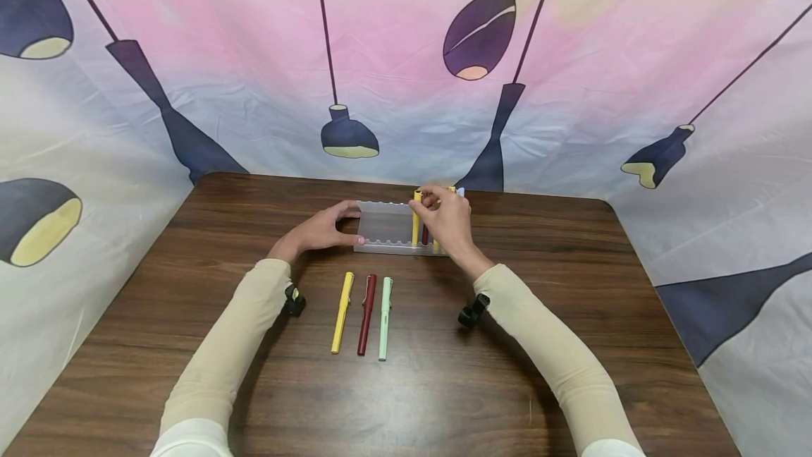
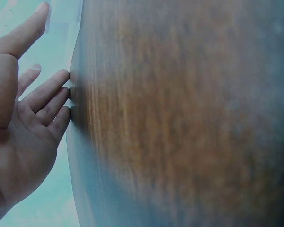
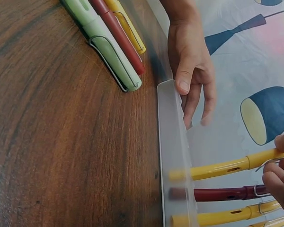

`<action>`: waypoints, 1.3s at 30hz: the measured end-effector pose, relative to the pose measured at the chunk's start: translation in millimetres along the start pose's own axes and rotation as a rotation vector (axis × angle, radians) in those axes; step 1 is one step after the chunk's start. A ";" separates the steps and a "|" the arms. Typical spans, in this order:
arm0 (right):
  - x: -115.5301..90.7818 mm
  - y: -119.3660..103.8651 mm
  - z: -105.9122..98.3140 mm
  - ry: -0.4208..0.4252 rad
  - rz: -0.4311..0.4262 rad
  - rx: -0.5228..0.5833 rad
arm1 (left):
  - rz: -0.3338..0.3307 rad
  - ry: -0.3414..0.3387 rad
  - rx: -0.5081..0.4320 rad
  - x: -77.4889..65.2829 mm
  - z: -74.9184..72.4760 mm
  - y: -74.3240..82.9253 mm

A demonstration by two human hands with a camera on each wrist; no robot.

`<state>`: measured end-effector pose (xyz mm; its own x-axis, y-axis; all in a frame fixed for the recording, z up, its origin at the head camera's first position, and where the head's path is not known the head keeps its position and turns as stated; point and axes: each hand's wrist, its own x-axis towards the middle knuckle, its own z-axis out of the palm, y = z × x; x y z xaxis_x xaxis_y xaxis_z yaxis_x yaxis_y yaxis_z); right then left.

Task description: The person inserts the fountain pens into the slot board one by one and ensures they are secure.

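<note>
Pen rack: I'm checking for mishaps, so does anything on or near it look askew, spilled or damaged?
Nothing stands out. Three loose pens lie roughly parallel before the translucent rack, the yellow pen pinched by the right hand runs nearly parallel to the dark red pen beside it, and no spill or damage shows.

Beige sleeves (image 1: 222,348) meet white cloth (image 1: 192,439) and carry black wrist devices (image 1: 472,311).
</note>
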<state>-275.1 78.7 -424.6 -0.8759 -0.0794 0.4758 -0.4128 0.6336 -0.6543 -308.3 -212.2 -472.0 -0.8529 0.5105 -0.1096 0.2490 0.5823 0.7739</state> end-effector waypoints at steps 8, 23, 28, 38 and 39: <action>-1.0 1.7 0.8 -0.006 -0.023 -0.014 | 0.005 -0.001 -0.006 -0.3 -0.1 -0.2; 1.0 8.1 5.1 0.031 -0.121 -0.014 | -0.001 -0.003 -0.016 0.9 -0.5 -0.3; 2.0 8.2 4.7 0.013 -0.154 -0.079 | 0.002 -0.002 -0.023 1.8 0.0 -1.3; 2.0 8.4 3.8 0.007 -0.154 -0.089 | 0.002 -0.004 -0.010 1.1 -0.5 -1.5; 2.1 8.4 3.4 0.005 -0.157 -0.095 | 0.002 -0.004 -0.011 1.1 -0.5 -1.6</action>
<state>-281.2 81.2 -431.1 -0.8010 -0.1797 0.5711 -0.5191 0.6838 -0.5129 -309.9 -212.9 -473.1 -0.8508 0.5137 -0.1105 0.2455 0.5745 0.7808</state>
